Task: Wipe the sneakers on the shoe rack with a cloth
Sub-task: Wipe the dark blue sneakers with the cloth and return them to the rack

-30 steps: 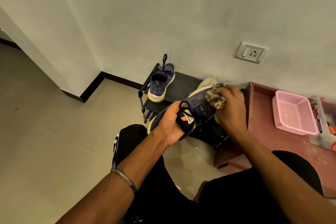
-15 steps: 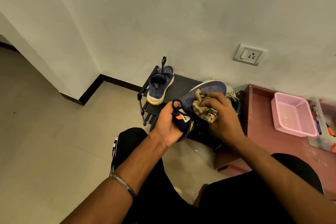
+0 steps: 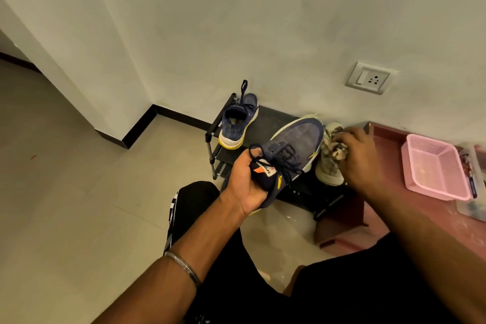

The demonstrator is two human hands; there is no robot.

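The sneaker (image 3: pixel 292 150), gripped at its heel in my left hand (image 3: pixel 247 181), is bare now that my right hand (image 3: pixel 360 158), bunching the cloth (image 3: pixel 334 147), has swung off its toe, so that pass looks finished.

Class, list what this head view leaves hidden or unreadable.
- Tongue label of the held sneaker: lettering partly covered by the left hand.
- Cloth: mostly hidden in the right hand.
- Items right of the pink basket: cut off by the frame edge.
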